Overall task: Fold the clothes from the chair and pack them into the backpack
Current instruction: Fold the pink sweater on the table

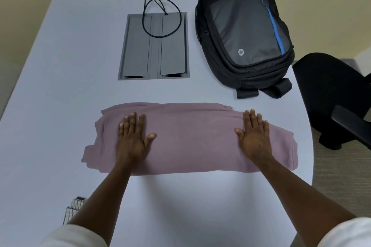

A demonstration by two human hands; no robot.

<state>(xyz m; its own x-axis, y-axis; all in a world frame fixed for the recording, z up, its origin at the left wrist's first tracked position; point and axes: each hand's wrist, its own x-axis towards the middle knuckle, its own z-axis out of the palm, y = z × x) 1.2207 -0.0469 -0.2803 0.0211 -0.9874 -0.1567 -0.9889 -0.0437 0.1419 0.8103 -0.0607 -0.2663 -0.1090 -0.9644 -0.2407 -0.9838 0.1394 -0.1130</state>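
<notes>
A mauve pink garment [190, 142] lies folded into a wide band across the white table [70, 90]. My left hand [133, 136] presses flat on its left part, fingers straight. My right hand [254, 134] presses flat on its right part, fingers straight too. A black and grey backpack [245, 36] with a blue stripe lies on the table behind the garment at the right, its zip shut as far as I can see. The black chair [329, 94] stands beyond the table's right edge, and I see no clothes on it.
A grey cable hatch [154, 48] is set in the table's middle, with black cables [160, 18] looping over it. A checked cloth [74, 208] shows at the near left beside my left arm. The table's curved edge runs close to the garment's right end.
</notes>
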